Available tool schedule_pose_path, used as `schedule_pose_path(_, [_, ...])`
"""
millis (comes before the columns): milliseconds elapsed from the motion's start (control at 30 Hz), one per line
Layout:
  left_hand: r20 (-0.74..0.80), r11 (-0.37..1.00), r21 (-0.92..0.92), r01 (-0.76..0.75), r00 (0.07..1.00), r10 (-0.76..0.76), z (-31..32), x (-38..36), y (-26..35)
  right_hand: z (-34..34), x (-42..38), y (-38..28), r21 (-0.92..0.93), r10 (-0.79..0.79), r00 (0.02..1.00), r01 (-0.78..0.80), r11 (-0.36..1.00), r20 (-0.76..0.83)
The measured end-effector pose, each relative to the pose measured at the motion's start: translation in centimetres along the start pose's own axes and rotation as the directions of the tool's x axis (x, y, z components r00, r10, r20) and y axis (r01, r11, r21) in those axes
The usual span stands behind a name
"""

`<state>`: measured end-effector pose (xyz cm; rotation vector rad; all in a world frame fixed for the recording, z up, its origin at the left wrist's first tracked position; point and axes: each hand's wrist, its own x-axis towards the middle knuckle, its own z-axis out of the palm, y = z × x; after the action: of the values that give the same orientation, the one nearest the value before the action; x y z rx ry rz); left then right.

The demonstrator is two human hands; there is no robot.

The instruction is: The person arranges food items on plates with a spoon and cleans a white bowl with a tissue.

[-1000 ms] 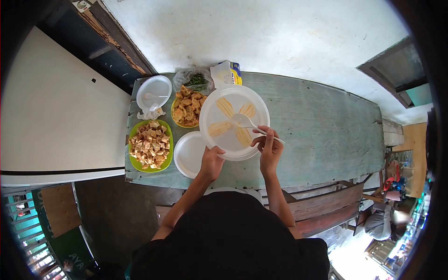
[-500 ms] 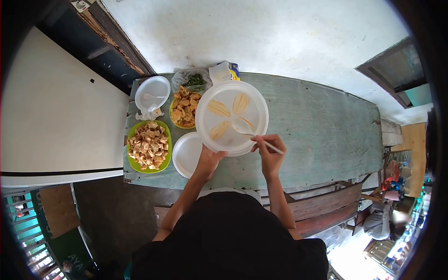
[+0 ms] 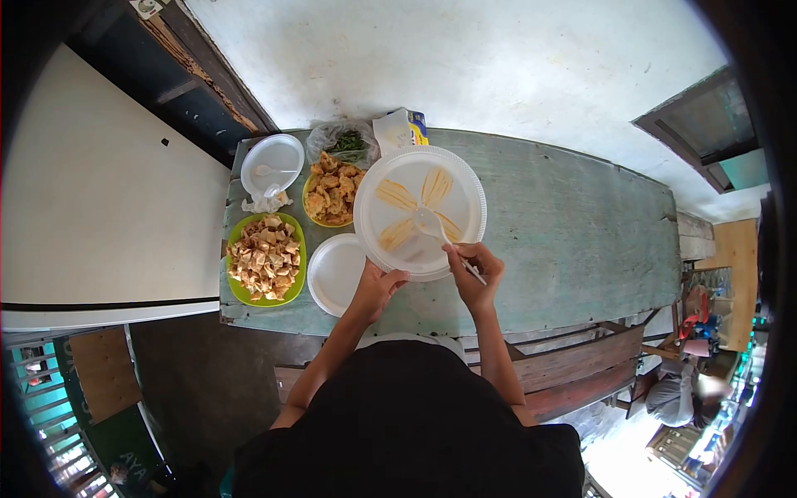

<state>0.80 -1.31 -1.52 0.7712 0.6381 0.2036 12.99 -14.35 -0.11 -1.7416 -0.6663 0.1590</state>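
My left hand grips the lower left rim of a round white plate, held up above the table. Thin orange-brown streaks of sauce fan out from the plate's middle like petals. In my right hand is a white plastic spoon, its handle pinched between the fingers. The spoon's bowl rests near the plate's centre, where the streaks meet. Below and left of the held plate, a second white plate lies on the table, partly covered by my left hand and the upper plate.
On the green table, a green plate holds folded fried pieces. Fried fritters fill a yellow bowl. Behind are a white bowl with a spoon, a bag of greens and a carton. A person sits far right.
The held plate has shifted slightly right. The spoon's bowl has moved a little and its handle is steeper; the lower right streak shows more fully.
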Motion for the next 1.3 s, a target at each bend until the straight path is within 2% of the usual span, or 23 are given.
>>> schedule_pose_path(33, [0.004,1.000,-0.003,-0.004,1.000,0.004,0.0,0.1,-0.1,-0.1,0.1,0.1,0.028,0.036,0.998,-0.035,0.999,-0.044])
schedule_pose_path(100, [-0.006,1.000,0.009,0.006,1.000,-0.006,-0.1,0.1,-0.4,0.2,-0.2,-1.4,0.042,0.032,0.999,-0.031,0.999,-0.016])
schedule_pose_path(167, [-0.015,1.000,0.022,0.019,1.000,-0.018,-0.3,0.3,-0.8,0.7,-0.4,-3.1,-0.012,-0.114,0.986,0.117,0.993,0.119])
schedule_pose_path(233, [0.051,0.999,-0.023,0.026,0.998,-0.025,-0.7,0.5,-1.0,1.0,-0.7,-1.8,0.012,-0.123,0.988,0.122,0.992,0.097])
schedule_pose_path(333, [0.005,1.000,-0.011,-0.009,1.000,0.009,-0.2,0.1,-0.6,-0.2,0.0,-1.7,-0.122,-0.038,0.997,0.029,0.992,-0.072])
schedule_pose_path(367, [0.001,1.000,-0.010,-0.005,1.000,0.005,-0.3,-0.1,-0.6,-0.2,0.0,-2.2,-0.120,-0.032,0.997,0.023,0.993,-0.071])
schedule_pose_path(500, [0.002,1.000,0.005,0.012,1.000,-0.012,-0.5,-0.2,-0.6,0.0,-1.1,-2.2,-0.021,-0.031,0.999,0.032,0.999,0.035])
schedule_pose_path(567, [0.001,1.000,0.004,0.006,1.000,-0.006,-0.5,-0.4,-0.5,0.2,-1.2,-2.1,-0.012,-0.150,0.980,0.153,0.988,0.129])
schedule_pose_path(600, [0.015,1.000,0.000,0.000,1.000,0.000,-0.5,-0.5,-0.4,0.0,-1.2,-2.3,-0.050,-0.067,0.992,0.073,0.996,0.109])
schedule_pose_path(633, [0.030,1.000,-0.005,-0.007,1.000,0.007,-0.5,-0.5,-0.3,-0.3,-1.1,-2.0,-0.049,-0.067,0.992,0.072,0.996,0.109])
schedule_pose_path(700, [0.024,1.000,-0.004,-0.013,1.000,0.013,-0.7,-0.6,-0.4,-0.8,-0.8,-1.3,-0.017,0.016,0.998,-0.017,1.000,-0.060])
schedule_pose_path(767, [0.022,1.000,-0.002,-0.019,1.000,0.019,-1.0,-0.7,-0.5,-0.7,-1.1,-1.2,0.055,0.023,0.997,-0.019,0.998,-0.075])
schedule_pose_path(833, [0.029,1.000,-0.002,-0.012,0.999,0.012,-1.4,-0.7,-0.7,-0.7,-1.6,-2.0,0.030,-0.085,0.991,0.082,0.996,0.105])
schedule_pose_path(967, [0.061,1.000,-0.012,-0.008,0.998,0.009,-1.9,-0.7,-1.1,-0.9,-1.7,-1.9,-0.015,-0.129,0.982,0.132,0.991,0.141])
schedule_pose_path(1033, [0.044,0.999,-0.012,-0.034,0.998,0.035,-1.4,-1.0,-0.6,-1.6,-1.2,-1.7,-0.061,-0.034,0.999,0.033,0.998,-0.029])
schedule_pose_path(1100, [0.035,0.999,-0.032,-0.037,0.999,0.038,-1.2,-1.3,-0.4,-1.5,-1.4,-0.9,-0.018,-0.004,0.997,0.002,1.000,-0.080])
schedule_pose_path(1167, [0.032,0.998,-0.053,-0.035,0.999,0.037,-1.2,-1.3,-0.7,-1.3,-2.0,-0.9,0.046,-0.023,1.000,0.022,0.999,0.008])
schedule_pose_path(1200, [0.019,0.999,-0.024,-0.024,1.000,0.024,-1.4,-1.3,-1.0,-0.9,-2.4,-1.1,0.054,-0.093,0.994,0.090,0.994,0.062])
schedule_pose_path(1233, [0.006,1.000,0.005,-0.013,1.000,0.013,-1.5,-1.3,-1.1,-0.9,-2.5,-1.4,0.054,-0.093,0.994,0.090,0.995,0.059])
schedule_pose_path(1300, [0.017,1.000,-0.007,-0.015,1.000,0.015,-1.4,-1.3,-1.1,-0.9,-2.5,-1.9,-0.035,-0.133,0.986,0.137,0.990,0.100])
